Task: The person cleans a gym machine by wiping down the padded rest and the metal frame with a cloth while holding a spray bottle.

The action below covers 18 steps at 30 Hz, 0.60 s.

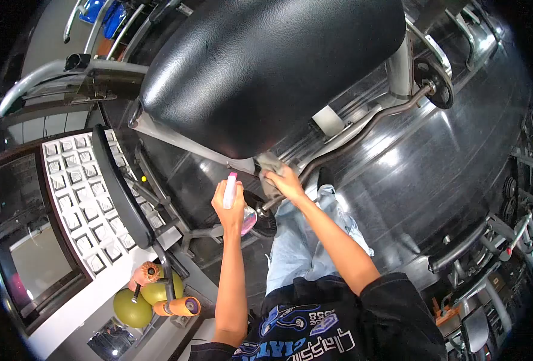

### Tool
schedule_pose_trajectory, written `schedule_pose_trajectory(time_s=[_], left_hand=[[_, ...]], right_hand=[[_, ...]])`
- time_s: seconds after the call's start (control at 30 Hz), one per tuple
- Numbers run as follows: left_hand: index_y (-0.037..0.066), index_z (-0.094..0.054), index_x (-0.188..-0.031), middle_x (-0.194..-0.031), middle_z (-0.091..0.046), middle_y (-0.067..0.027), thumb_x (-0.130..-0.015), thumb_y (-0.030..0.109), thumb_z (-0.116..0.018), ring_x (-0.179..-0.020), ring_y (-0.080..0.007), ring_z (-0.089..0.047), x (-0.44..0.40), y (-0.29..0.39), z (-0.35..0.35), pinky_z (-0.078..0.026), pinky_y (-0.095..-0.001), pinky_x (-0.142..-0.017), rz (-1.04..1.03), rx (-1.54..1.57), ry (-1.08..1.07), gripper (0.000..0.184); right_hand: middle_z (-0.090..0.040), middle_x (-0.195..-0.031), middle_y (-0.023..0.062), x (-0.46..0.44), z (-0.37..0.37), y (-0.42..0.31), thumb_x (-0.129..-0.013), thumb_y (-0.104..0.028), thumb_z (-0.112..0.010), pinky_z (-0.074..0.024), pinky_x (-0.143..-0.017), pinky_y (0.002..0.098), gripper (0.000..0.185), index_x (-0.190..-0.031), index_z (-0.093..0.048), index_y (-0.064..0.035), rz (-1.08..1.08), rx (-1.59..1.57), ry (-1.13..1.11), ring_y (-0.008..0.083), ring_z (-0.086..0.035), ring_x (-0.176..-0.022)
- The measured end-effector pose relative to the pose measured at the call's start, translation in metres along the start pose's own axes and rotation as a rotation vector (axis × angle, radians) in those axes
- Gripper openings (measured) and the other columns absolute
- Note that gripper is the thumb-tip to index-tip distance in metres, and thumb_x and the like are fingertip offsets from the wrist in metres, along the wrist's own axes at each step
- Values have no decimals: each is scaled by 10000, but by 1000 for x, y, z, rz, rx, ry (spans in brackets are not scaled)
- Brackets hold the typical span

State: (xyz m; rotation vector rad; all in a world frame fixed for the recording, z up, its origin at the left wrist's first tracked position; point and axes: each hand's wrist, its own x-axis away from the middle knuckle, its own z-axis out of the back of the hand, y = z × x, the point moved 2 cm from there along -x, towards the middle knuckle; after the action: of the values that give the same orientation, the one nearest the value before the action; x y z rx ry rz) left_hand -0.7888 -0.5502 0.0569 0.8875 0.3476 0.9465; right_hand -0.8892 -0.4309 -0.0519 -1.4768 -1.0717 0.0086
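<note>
My left hand (228, 203) is closed around a spray bottle with a white and pink trigger head (230, 188); its clear lower part with pinkish liquid shows below the hand. In my right hand (286, 182) is a greyish cloth (270, 168), held against or close to the lower edge of a black padded gym bench (266, 72). Whether the cloth touches the frame or the pad there, I cannot tell. The big pad fills the top middle of the view, just beyond both hands.
A curved barbell (363, 133) with weight plates (435, 83) lies beside my legs on the dark floor (435, 162). At left stands another padded bench (121, 186). Green exercise balls (132, 308) and an orange foam roller (182, 306) sit lower left. More gym machines (489, 259) line the right.
</note>
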Motion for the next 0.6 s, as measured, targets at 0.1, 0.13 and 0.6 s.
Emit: schedule_pose_trajectory(time_s=[0.1, 0.13, 0.6], left_hand=[[-9, -605, -779, -749, -539, -46, -850, 51, -641, -598, -112, -520, -9, 13, 10, -413, -275, -491, -72, -5, -74, 99], [-9, -605, -779, -749, -539, -46, -850, 51, -641, -598, -112, -520, -10, 17, 14, -413, -275, -491, -71, -9, -77, 99], [-24, -656, -898, -923, -589, -55, -914, 102, -633, -558, -99, -566, 8, 2, 10, -473, -241, -487, 237, 266, -187, 129]], right_hand=[[-589, -1245, 225, -20, -39, -13, -852, -298, -706, -451, -973, 375, 540, -1275, -549, -2, 125, 208, 99, 352, -567, -1177], [-578, -1238, 255, -20, -46, -17, -843, -302, -711, -445, -981, 398, 552, -1266, -550, 15, 221, 241, 189, 392, -546, -1193], [-643, -1114, 247, -44, -45, -10, -813, -273, -713, -460, -944, 436, 444, -1154, -627, -3, 131, 274, 167, 409, -584, -1106]])
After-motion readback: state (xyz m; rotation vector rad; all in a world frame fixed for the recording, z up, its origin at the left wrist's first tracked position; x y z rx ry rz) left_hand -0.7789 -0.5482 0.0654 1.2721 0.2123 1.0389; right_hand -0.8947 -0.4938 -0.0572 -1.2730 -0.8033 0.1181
